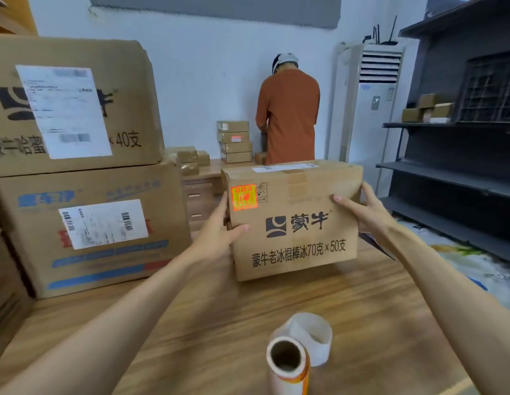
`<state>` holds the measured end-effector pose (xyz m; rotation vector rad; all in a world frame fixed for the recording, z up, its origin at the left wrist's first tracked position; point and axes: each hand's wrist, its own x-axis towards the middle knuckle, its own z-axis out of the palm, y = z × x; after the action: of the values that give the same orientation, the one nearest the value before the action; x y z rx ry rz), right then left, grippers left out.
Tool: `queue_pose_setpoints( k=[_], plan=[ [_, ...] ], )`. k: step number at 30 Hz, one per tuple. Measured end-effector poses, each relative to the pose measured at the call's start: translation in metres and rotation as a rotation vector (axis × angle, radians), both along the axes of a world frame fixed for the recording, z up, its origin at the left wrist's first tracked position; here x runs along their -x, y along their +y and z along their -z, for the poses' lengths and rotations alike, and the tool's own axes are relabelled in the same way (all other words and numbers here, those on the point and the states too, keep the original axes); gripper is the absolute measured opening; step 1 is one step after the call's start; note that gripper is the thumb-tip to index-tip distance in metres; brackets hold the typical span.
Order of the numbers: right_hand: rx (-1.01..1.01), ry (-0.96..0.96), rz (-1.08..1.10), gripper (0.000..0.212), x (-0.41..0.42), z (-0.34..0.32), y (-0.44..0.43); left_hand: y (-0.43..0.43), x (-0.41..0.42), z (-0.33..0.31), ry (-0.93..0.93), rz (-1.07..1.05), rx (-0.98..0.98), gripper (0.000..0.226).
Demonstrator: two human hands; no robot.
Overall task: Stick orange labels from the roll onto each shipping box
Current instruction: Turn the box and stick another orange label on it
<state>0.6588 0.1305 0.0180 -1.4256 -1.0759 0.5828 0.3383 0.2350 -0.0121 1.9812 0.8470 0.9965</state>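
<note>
Shipping boxes fill the left of the view: two big boxes (88, 223) stacked one on the other, each with a white printed sheet on its front, standing on the wooden table (219, 309). A smaller box (296, 232) sits near the middle of the table, farther from the camera, its printed front facing the viewer. Whether its base rests fully on the wood or is lifted just clear, I cannot tell.

Both forearms reach straight forward from the bottom corners of the view, bare and nearly extended. The left hand (216, 232) clasps the smaller box's left side, thumb laid across the front face and fingers round the edge, out of sight. The right hand (367, 206) clasps the right side higher up, thumb pressed on the front near the top corner, fingers wrapped behind the edge.

Close to the camera, the label roll (288, 363) stands on end on the table, with a loose curl of white backing paper (313, 334) touching it behind. One orange label (244, 197) is stuck on the smaller box's front, in the upper left corner, just above the left hand.
</note>
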Motion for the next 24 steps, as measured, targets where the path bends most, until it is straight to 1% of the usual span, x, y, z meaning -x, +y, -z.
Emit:
queue_pose_setpoints(
  k=[2, 4, 6, 8, 10, 13, 19, 21, 23, 24],
  plan=[
    [0.015, -0.002, -0.008, 0.066, -0.014, 0.004, 0.017, 0.020, -0.017, 0.006, -0.013, -0.009, -0.019, 0.082],
    [0.019, 0.003, -0.011, 0.068, -0.029, 0.010, 0.034, 0.038, -0.034, 0.014, -0.041, -0.013, -0.014, 0.085],
    [0.028, 0.009, 0.032, 0.074, -0.044, 0.020, 0.052, 0.050, -0.050, 0.020, -0.051, -0.030, -0.017, 0.091],
    [0.053, 0.006, 0.106, 0.076, -0.059, 0.030, 0.068, 0.060, -0.064, 0.026, -0.056, -0.043, -0.019, 0.093],
    [0.068, 0.003, 0.154, 0.071, -0.071, 0.037, 0.081, 0.067, -0.076, 0.030, -0.036, -0.075, -0.038, 0.094],
    [0.073, -0.025, 0.157, 0.066, -0.082, 0.044, 0.091, 0.075, -0.091, 0.033, -0.010, -0.116, -0.035, 0.095],
    [0.144, -0.082, 0.238, 0.072, -0.089, 0.055, 0.100, 0.074, -0.104, 0.037, 0.051, -0.157, 0.010, 0.096],
    [0.189, -0.128, 0.297, 0.075, -0.087, 0.054, 0.096, 0.067, -0.100, 0.032, 0.071, -0.129, 0.004, 0.089],
    [0.227, -0.260, 0.412, 0.076, -0.084, 0.049, 0.087, 0.056, -0.089, 0.022, 0.112, -0.119, -0.016, 0.082],
    [0.231, -0.348, 0.469, 0.072, -0.080, 0.046, 0.080, 0.051, -0.080, 0.017, 0.147, -0.143, -0.030, 0.079]
  ],
)
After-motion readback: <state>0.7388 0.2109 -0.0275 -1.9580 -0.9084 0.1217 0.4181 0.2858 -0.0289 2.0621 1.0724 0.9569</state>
